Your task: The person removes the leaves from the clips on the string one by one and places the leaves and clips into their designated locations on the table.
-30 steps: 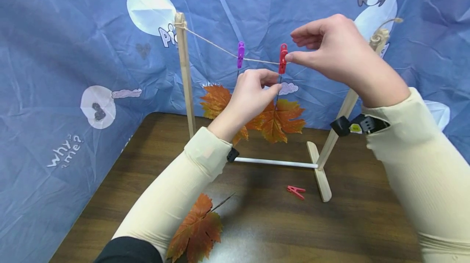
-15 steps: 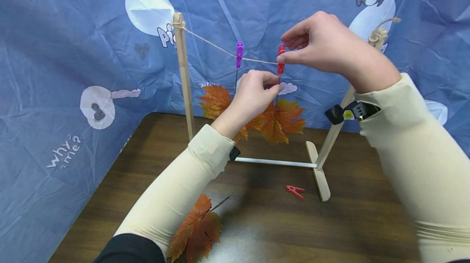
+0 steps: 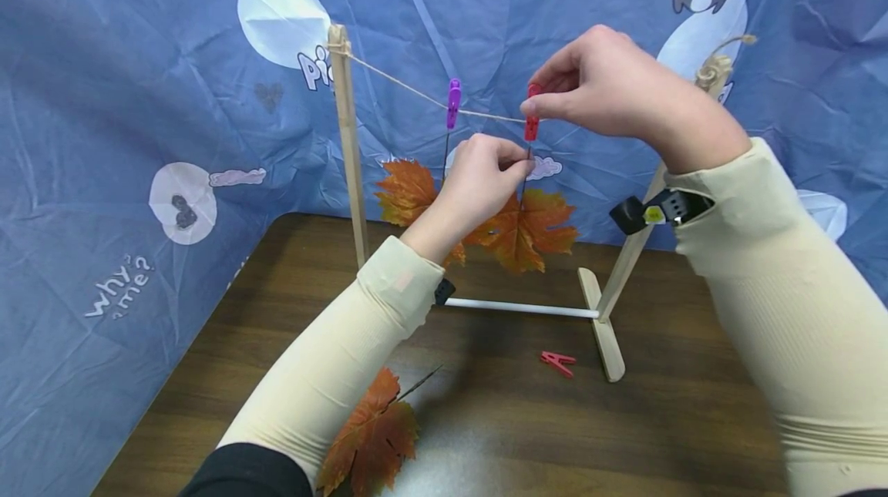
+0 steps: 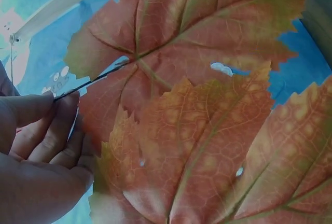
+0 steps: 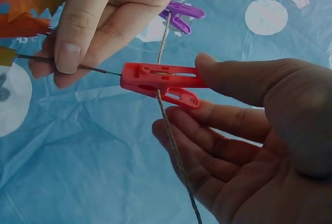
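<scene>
Grip: your left hand (image 3: pixel 480 179) pinched a leaf stem (image 4: pixel 88 83); your right hand (image 3: pixel 609 87) pinched the red clothespin (image 3: pixel 531 129).
Wooden stand (image 3: pixel 346 119): its posts stood left and right of upper centre, apparently spaced to hold the twine (image 3: pixel 398 82) up.
Leaf (image 3: pixel 530 231): it dangled right of centre, presumably steadied by you so its stem met the clip.
Red clothespin: it sat above centre, slightly right, across the twine.
Right thumb: it pressed one handle, a finger opposite, that hand above your left.

Wooden table (image 3: pixel 499 420), orange leaf (image 3: pixel 378 431), red clothespin (image 3: pixel 550 357), stand (image 3: pixel 523 307)
</scene>
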`<act>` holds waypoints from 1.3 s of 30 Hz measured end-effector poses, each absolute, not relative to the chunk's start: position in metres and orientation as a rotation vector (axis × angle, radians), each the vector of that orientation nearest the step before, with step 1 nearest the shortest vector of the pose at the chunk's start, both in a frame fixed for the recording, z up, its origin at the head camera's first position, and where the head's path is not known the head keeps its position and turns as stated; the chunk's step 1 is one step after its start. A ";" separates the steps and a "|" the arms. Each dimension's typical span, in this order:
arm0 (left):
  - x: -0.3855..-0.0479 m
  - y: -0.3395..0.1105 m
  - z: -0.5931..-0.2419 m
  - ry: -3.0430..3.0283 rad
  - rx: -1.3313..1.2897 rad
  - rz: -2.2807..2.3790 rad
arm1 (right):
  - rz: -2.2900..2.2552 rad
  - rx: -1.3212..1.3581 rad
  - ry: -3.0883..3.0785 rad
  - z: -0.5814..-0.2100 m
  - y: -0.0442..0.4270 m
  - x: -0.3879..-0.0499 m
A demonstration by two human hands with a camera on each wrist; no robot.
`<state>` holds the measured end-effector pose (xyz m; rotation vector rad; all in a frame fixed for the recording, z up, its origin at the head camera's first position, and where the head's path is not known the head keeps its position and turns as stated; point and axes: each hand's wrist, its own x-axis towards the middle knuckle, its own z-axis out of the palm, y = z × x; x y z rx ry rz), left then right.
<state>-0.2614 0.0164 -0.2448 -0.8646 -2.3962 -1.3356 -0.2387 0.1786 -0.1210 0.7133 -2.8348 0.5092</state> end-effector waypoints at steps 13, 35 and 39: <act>-0.258 0.017 -0.246 -2.425 -0.884 -1.252 | 0.494 0.644 -2.667 -0.125 0.183 -0.236; -0.252 0.016 -0.247 -2.449 -0.903 -1.236 | 0.660 0.566 -2.513 -0.118 0.188 -0.229; -0.250 0.016 -0.248 -2.455 -0.910 -1.264 | 0.719 0.537 -2.485 -0.116 0.190 -0.227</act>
